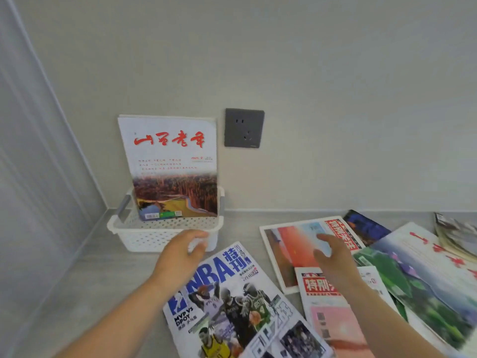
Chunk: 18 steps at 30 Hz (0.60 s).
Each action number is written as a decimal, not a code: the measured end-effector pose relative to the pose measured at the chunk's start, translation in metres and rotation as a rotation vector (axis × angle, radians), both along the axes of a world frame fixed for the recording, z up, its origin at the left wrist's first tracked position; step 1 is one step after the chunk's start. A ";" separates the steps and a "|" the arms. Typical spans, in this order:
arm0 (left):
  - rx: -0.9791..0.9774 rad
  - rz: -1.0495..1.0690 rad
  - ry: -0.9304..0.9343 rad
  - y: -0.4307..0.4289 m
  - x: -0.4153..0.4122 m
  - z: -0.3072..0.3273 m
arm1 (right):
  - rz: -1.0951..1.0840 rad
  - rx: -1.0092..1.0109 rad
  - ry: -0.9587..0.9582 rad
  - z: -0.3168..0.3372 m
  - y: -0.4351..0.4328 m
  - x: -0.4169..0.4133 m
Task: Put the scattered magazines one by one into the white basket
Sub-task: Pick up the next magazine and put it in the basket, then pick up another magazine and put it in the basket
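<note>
One magazine (170, 161) stood upright in the white basket (154, 240), leaning back against the wall beside a grey socket (244, 127). The basket sat on the grey counter (103, 293) near the corner. Several others lay scattered flat and overlapping to its right: a basketball magazine (232, 306) just in front of the basket, an orange-covered magazine (289, 254), a red-titled magazine (325, 311) and a green landscape magazine (426, 293). The left hand (180, 254) was at the basket's front right corner, fingers loosely curled and holding nothing; I could not tell whether it touched the rim. The right hand (333, 257) hovered over the orange-covered magazine, fingers relaxed, gripping nothing.
</note>
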State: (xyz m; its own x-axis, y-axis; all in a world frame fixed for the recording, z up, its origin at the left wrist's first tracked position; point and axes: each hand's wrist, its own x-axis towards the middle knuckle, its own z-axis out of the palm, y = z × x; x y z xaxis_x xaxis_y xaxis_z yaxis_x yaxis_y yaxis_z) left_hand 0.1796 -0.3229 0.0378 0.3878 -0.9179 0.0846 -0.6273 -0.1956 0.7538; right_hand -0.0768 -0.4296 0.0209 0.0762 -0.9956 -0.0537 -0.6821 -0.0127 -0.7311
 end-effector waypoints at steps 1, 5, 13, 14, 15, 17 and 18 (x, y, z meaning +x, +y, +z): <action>0.060 -0.029 0.018 0.007 -0.023 -0.006 | -0.020 0.029 0.026 -0.007 0.009 -0.024; 0.287 -0.215 0.039 0.038 -0.115 -0.040 | -0.051 0.083 0.319 -0.040 0.044 -0.106; 0.559 -0.255 -0.306 0.075 -0.241 -0.080 | 0.179 0.147 0.519 -0.070 0.083 -0.170; 0.565 -0.218 -0.324 0.079 -0.249 -0.082 | 0.182 0.155 0.470 -0.069 0.082 -0.170; 0.576 -0.195 -0.348 0.084 -0.255 -0.084 | 0.179 0.163 0.403 -0.065 0.081 -0.170; 0.607 -0.172 -0.385 0.092 -0.265 -0.087 | 0.157 0.167 0.223 -0.057 0.074 -0.170; 0.618 -0.165 -0.396 0.095 -0.270 -0.088 | 0.133 0.179 0.139 -0.053 0.069 -0.171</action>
